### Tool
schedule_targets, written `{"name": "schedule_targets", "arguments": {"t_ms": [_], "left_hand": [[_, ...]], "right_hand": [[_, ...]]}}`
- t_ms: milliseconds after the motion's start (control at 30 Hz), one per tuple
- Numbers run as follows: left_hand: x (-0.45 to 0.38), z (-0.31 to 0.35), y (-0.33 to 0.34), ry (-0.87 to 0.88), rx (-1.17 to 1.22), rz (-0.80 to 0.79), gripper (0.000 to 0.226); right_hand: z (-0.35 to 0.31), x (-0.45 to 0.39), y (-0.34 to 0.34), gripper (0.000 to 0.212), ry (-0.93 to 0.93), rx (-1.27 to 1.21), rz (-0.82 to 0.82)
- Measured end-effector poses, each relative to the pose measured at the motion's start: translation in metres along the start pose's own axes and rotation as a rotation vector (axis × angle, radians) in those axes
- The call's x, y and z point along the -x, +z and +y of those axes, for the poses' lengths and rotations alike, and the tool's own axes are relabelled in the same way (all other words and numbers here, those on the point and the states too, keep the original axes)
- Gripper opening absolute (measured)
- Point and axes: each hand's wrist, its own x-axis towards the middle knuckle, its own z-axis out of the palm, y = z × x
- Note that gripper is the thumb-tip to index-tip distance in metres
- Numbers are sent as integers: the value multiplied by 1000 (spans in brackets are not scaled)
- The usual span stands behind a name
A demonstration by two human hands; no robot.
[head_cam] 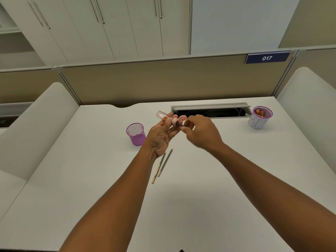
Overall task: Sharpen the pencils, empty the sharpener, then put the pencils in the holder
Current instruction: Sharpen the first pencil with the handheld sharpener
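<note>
My left hand [160, 136] grips a pink sharpener [174, 122] with a clear tube-shaped shavings chamber [162, 114] pointing up and left. My right hand [201, 130] pinches a dark pencil [181, 124] whose tip sits in the sharpener's opening; most of that pencil is hidden by the fingers. Two more pencils [164, 163] lie side by side on the white desk [209, 179], just below my left wrist. A purple mesh holder [136, 134] stands upright to the left of my hands, with nothing visible inside.
A second purple cup [260, 117] wrapped in white paper holds shavings at the back right. A grey cable hatch [211, 110] is open behind my hands. Beige partitions with a "017" sign [267, 57] and white side panels enclose the desk.
</note>
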Motion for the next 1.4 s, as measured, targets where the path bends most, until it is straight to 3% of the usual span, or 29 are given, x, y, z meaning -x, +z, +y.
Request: {"name": "schedule_targets", "arguments": {"t_ms": [67, 167, 233, 367, 433, 533, 667, 933, 1200, 1400], "left_hand": [[-1, 1, 1, -5, -19, 7, 23], [-2, 4, 3, -10, -38, 0, 23], [-3, 5, 2, -11, -39, 3, 25], [0, 1, -2, -27, -17, 3, 24], [0, -1, -2, -37, -15, 0, 22], [-3, -2, 2, -31, -36, 34, 23], [-6, 0, 1, 7, -1, 55, 18], [-10, 1, -2, 9, 36, 97, 15], [-12, -5, 3, -9, 65, 143, 17], [-14, -13, -1, 2, 121, 189, 19]], "right_hand": [[-1, 3, 4, 15, -108, 154, 126], [-1, 7, 10, 20, -122, 193, 152], [-7, 2, 10, 25, -1, 137, 37], [-12, -14, -7, 34, 366, -406, -303], [-9, -14, -12, 38, 374, -433, -354], [-5, -15, -9, 36, 317, -321, -315], [8, -10, 4, 30, 105, 74, -151], [28, -3, 16, 20, 94, -166, -61], [39, -5, 26, 12, 117, -312, -80], [64, -8, 36, 11, 189, -310, -66]]}}
